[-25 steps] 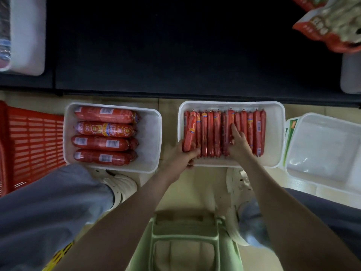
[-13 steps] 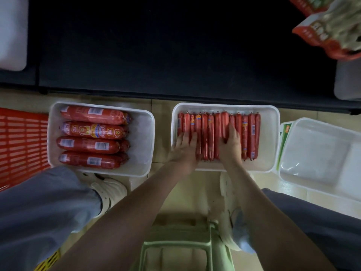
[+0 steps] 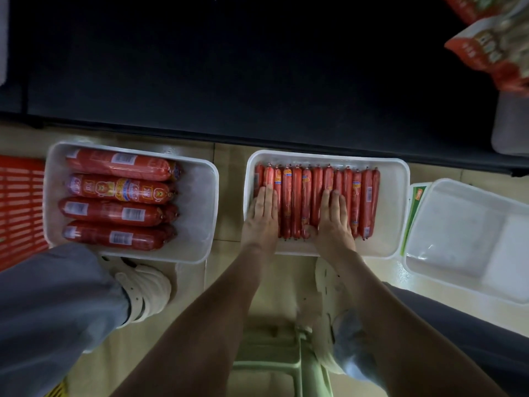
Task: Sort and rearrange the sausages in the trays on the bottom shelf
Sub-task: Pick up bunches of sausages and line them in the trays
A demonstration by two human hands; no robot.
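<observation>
Flat hands levelling the thin sausages in the middle tray

Left of the middle tray [image 3: 393, 207] the thick sausages [image 3: 117, 189] lie stacked in their own tray [image 3: 197, 202]. At the middle tray's left end rests the left hand [image 3: 262, 219], near its centre the right hand [image 3: 333, 219]. Each grip is fully open, holding nothing, pressing the thin sausages [image 3: 303, 202]. I'd press evenly and nudge the row rightward, since bare room lies along the right wall. An empty tray [image 3: 463, 230] sits just beside.
</observation>
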